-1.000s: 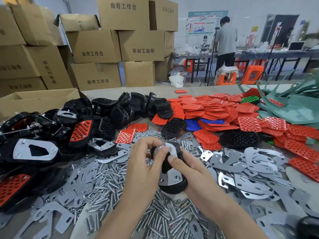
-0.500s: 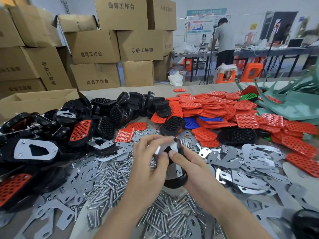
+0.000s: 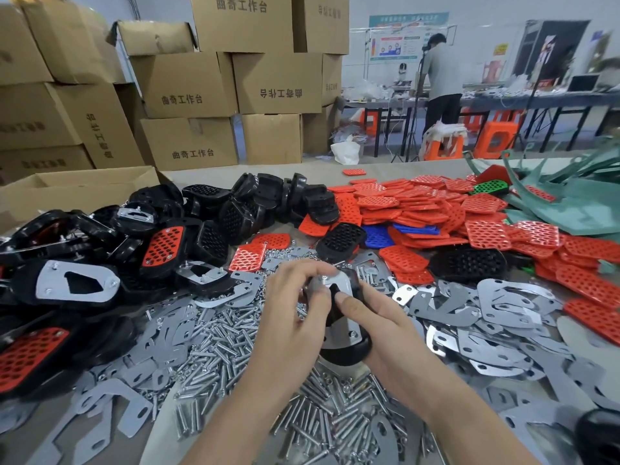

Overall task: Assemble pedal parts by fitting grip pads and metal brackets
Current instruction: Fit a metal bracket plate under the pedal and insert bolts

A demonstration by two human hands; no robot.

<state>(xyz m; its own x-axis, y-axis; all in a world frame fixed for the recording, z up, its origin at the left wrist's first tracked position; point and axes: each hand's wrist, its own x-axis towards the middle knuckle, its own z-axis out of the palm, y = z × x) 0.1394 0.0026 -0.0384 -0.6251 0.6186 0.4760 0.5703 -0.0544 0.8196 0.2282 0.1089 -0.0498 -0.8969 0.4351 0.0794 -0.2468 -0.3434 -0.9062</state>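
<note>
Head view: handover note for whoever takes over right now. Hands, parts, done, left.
Left hand pinches the top end of the metal bracket. Right hand grips the black pedal body under it.
Bolts lie below the hands, loose brackets right, red grip pads beyond, finished pedals left.
Done: bracket laid on body. Left: probably fastening it; fasteners not discernible.

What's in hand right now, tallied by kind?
Black pedal body: 1
Metal bracket: 1, lying on the body
Total: 2, held between the left hand and the right hand. Any small fastener under the left fingertips is too hidden to count.
</note>
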